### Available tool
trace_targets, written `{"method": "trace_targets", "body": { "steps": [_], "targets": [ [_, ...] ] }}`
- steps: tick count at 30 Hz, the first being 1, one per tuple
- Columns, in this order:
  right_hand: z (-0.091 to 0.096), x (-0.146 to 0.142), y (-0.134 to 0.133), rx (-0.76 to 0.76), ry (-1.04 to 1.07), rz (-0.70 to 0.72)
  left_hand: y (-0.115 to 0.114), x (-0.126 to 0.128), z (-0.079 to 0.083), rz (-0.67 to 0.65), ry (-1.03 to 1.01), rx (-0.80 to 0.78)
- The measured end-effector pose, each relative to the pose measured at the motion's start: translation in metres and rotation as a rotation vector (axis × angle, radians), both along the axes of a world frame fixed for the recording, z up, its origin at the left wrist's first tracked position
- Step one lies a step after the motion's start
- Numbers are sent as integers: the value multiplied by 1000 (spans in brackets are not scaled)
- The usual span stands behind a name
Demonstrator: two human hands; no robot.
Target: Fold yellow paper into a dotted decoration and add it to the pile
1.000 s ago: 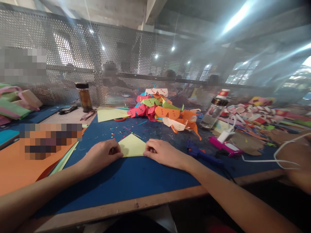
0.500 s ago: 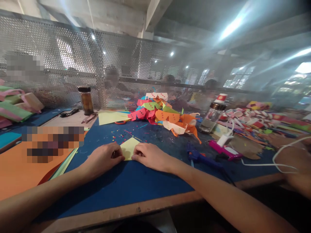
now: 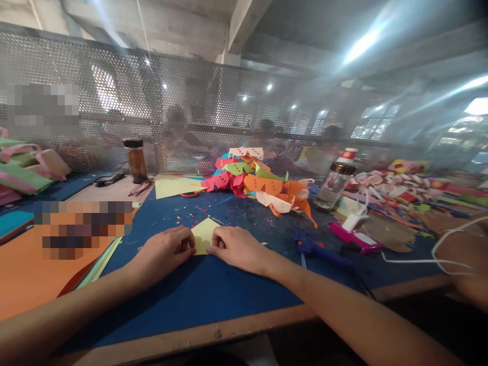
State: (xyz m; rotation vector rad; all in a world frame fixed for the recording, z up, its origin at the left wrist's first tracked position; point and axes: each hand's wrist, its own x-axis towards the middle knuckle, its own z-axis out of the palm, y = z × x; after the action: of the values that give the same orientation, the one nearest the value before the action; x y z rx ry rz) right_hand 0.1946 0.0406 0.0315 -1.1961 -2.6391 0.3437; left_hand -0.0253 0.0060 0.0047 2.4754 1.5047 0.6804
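A pale yellow sheet of paper [image 3: 205, 238] lies on the blue tabletop in front of me, its visible part coming to a point at the far side. My left hand [image 3: 168, 249] pinches its near left edge with curled fingers. On the near right edge, my right hand [image 3: 234, 247] has thumb and fingers closed in the same way. Both hands cover the sheet's side corners. Just beyond it are small coloured paper scraps [image 3: 196, 213].
Folded paper pieces [image 3: 263, 180] form a colourful heap at the back. To the right are a blue glue gun [image 3: 320, 249], a magenta power strip [image 3: 356, 237] and a glass bottle [image 3: 333, 185]. Orange paper [image 3: 34, 274] lies left. Another person's arm [image 3: 463, 259] shows at far right.
The view has shifted very slightly. Both hands stay on the yellow paper's near edge, with almost no movement.
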Motion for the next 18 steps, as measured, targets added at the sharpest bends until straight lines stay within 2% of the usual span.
{"method": "trace_targets", "body": {
  "steps": [8, 13, 18],
  "targets": [
    [0, -2, 0, 58, -35, 1, -6, 2, 0, -233, 147, 201],
    [5, 4, 1, 19, -56, 8, -5, 0, 0, -259, 236, 246],
    [7, 11, 3, -4, -73, 5, -5, -2, -3, -253, 241, 263]
  ]
}}
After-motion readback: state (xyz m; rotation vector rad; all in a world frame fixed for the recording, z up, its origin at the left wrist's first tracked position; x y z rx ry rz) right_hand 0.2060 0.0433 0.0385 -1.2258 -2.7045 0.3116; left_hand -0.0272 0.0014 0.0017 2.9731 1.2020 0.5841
